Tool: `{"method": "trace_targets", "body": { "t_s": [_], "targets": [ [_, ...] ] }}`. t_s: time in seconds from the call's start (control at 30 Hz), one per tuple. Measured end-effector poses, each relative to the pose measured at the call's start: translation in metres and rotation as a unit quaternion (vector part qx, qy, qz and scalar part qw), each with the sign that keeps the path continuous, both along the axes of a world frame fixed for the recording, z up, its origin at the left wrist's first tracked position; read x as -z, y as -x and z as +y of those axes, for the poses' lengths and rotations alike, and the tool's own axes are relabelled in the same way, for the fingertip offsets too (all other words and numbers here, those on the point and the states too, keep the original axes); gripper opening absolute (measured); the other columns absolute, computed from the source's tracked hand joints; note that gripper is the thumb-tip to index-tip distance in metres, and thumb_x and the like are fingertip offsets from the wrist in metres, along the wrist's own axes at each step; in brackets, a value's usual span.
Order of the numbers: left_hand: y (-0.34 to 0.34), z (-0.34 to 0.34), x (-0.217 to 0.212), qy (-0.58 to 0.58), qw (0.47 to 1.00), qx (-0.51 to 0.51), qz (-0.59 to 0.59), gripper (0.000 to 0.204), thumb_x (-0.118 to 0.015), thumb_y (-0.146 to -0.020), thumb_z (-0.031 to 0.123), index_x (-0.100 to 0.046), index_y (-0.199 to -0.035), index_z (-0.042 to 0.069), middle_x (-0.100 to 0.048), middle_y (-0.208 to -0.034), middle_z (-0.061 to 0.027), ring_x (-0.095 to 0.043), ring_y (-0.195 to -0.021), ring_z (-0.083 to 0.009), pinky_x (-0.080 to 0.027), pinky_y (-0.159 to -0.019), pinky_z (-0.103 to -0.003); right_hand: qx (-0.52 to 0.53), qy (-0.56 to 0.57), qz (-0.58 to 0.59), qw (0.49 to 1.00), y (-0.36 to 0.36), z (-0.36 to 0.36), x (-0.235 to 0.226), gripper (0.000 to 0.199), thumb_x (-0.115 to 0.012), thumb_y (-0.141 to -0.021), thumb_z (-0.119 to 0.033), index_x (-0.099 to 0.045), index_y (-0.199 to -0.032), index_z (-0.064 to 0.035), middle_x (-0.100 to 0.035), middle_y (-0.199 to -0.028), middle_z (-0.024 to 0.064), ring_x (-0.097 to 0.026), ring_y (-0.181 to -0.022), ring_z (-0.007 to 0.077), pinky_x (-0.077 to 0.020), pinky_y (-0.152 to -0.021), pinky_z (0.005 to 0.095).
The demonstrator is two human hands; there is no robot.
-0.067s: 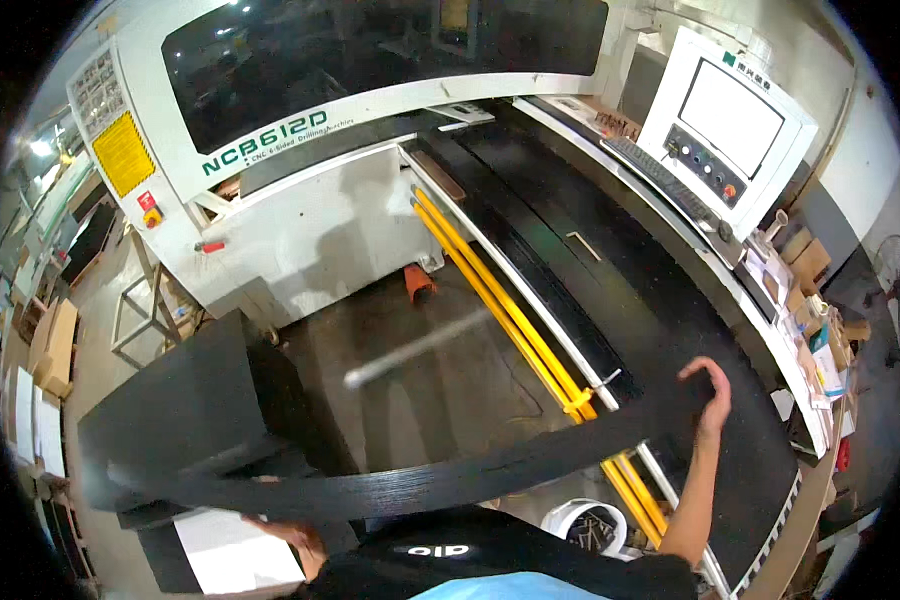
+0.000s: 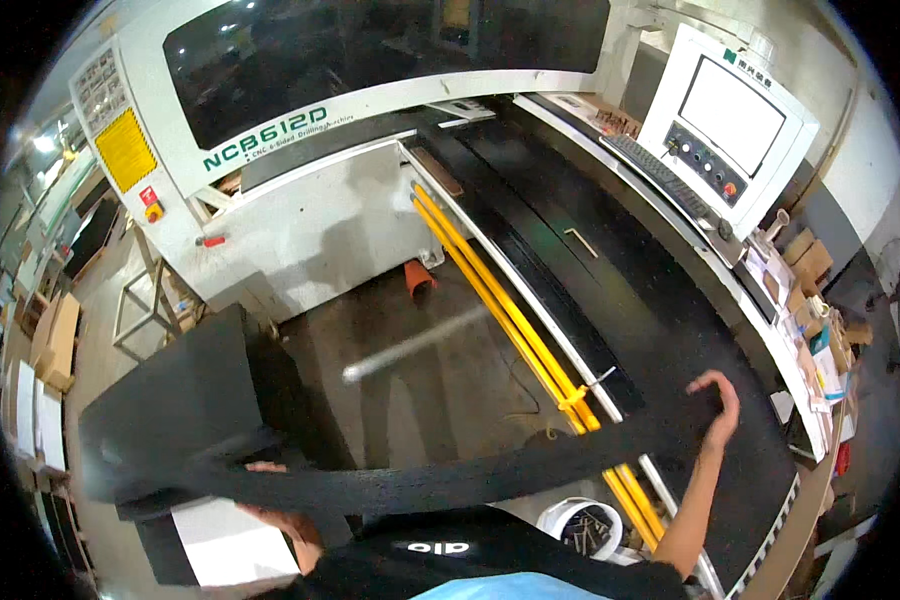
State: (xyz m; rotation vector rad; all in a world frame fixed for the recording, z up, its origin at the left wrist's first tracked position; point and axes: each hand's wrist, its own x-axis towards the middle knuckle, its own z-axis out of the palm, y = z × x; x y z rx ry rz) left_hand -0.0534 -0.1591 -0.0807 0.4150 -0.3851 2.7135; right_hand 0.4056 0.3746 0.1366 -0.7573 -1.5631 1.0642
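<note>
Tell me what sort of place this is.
Likely a woodworking or panel factory: a large white drilling machine, its control console with screen, and a long black board held by both hands.

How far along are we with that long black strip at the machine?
Done: the long black strip is lifted, carried edge-on between the left hand and right hand. In hand: its right end hangs over the machine's black bed. Left: it is not yet laid down; a black panel waits at left.
</note>
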Motion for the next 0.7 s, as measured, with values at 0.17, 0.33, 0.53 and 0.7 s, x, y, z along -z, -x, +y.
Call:
{"method": "trace_targets", "body": {
  "t_s": [0.17, 0.33, 0.53, 0.7],
  "targets": [
    [-0.057, 0.118, -0.088, 0.024, 0.997, 0.065, -0.039, 0.057, -0.081, -0.094, 0.04, -0.061, -0.134, 0.006, -0.064, -0.127, -0.0105, -0.061, -0.119, -0.0271, -0.047, -0.11, -0.046, 0.143, -0.019, 0.036, 0.989, -0.205, -0.022, 0.042, 0.05, -0.035, -0.106, -0.038, -0.066, -0.094, -0.0006, -0.066, -0.086, 0.0112, -0.062, -0.082, 0.0228, -0.0488, -0.085, 0.0396],
    [-0.064, 0.194, -0.052, 0.162, 0.982, 0.093, -0.027, 0.06, -0.069, -0.098, 0.057, -0.063, -0.136, 0.011, -0.066, -0.131, -0.0078, -0.061, -0.118, -0.0291, -0.047, -0.109, -0.048, 0.378, 0.009, 0.033, 0.925, -0.287, -0.091, 0.078, 0.065, -0.047, -0.107, -0.054, -0.076, -0.081, -0.0021, -0.069, -0.076, 0.0174, -0.063, -0.069, 0.0383, -0.053, -0.064, 0.0495],
    [-0.091, 0.349, -0.099, 0.262, 0.93, 0.249, -0.065, 0.07, -0.061, -0.099, 0.068, -0.067, -0.137, 0.01, -0.069, -0.135, -0.0118, -0.063, -0.123, -0.035, -0.046, -0.112, -0.054, 0.402, 0.12, -0.064, 0.906, -0.286, -0.119, 0.166, 0.054, -0.046, -0.106, -0.044, -0.08, -0.111, -0.0022, -0.074, -0.109, 0.0197, -0.066, -0.093, 0.0433, -0.0544, -0.082, 0.0507],
    [-0.051, 0.46, -0.092, 0.324, 0.886, 0.329, -0.031, 0.072, -0.061, -0.099, 0.068, -0.067, -0.137, 0.008, -0.069, -0.136, -0.0138, -0.063, -0.125, -0.0343, -0.047, -0.112, -0.056, 0.396, 0.171, -0.108, 0.896, -0.205, -0.069, 0.188, 0.054, -0.047, -0.106, -0.045, -0.08, -0.113, -0.0028, -0.074, -0.111, 0.0195, -0.066, -0.093, 0.0426, -0.0543, -0.083, 0.0502]
  ]
}}
